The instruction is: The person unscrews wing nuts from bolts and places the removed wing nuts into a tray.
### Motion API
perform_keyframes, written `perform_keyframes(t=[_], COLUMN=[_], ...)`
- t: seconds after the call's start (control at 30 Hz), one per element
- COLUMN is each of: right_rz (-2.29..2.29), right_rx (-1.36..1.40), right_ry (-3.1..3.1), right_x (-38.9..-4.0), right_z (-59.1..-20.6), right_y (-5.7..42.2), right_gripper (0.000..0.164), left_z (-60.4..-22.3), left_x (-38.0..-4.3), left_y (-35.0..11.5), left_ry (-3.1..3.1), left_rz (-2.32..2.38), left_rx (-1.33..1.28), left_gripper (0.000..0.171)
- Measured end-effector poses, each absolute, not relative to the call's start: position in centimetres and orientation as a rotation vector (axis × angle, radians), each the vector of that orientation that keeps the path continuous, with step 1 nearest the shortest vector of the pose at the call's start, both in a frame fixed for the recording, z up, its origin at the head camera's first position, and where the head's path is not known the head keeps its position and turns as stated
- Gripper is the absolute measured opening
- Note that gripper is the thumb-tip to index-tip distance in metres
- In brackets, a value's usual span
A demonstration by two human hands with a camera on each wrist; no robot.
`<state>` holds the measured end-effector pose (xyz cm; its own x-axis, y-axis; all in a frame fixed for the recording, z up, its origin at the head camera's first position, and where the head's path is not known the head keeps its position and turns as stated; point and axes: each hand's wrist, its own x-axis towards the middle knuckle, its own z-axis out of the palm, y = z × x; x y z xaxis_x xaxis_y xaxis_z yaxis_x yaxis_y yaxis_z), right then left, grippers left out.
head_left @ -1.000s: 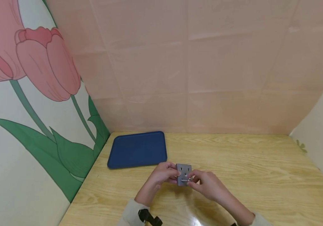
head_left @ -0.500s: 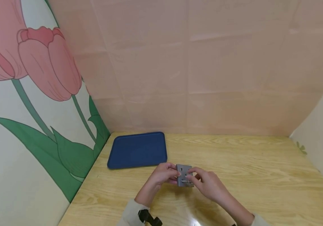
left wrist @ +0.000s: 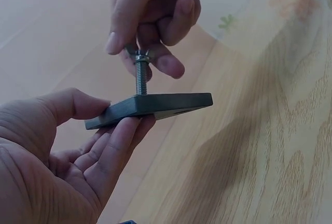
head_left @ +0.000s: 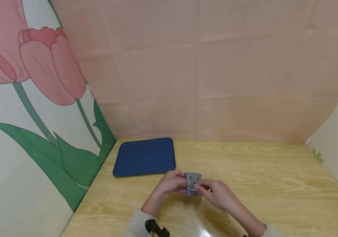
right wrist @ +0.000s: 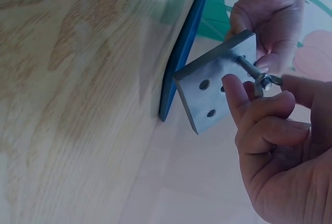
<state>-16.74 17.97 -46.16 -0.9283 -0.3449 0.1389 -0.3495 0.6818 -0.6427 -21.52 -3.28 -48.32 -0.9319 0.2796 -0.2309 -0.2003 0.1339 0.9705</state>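
Note:
A grey metal plate with several round holes (right wrist: 199, 102) is held off the table. My left hand (left wrist: 57, 151) grips it at one edge, thumb on the upper face and fingers beneath. A threaded bolt (left wrist: 141, 79) stands out from the plate near one corner, with a wing nut (right wrist: 263, 82) at its outer end. The right hand (head_left: 217, 194) has its thumb and fingers curled about that wing nut, touching its wings; part of the nut is hidden behind them in the left wrist view. The bolt's other end is out of sight.
A dark blue tray (head_left: 144, 158) lies on the wooden table (head_left: 246, 164) behind and left of the hands. A pinkish sheet (head_left: 157, 65) covers the back, and a tulip-printed wall (head_left: 50, 65) rises at the left.
My right fingers shift on the wing nut: the forefinger reached up over the plate half a second ago and is now drawn back lower. Left hand and plate stay nearly still.

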Motion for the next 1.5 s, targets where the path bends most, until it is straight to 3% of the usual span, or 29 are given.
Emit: perform_keyframes(t=[0.63,1.0,1.5], right_rz=[1.074,1.145,1.179], right_rx=[0.657,0.451,0.643], right_ry=[-2.873,-2.893,-2.902], right_x=[-16.37,-16.67,-16.34], right_z=[-46.05,-45.81,-45.9], right_y=[17.97,18.1,18.66], right_gripper=[0.015,0.019,0.017], left_z=[-48.22,-48.16,-48.35], left_x=[-21.42,-21.54,-21.42], left_y=[-3.18,-3.08,-2.87], left_ry=[2.051,2.053,2.051], left_rz=[1.857,1.855,1.858], left_rx=[0.081,0.071,0.081], left_gripper=[0.02,0.019,0.018])
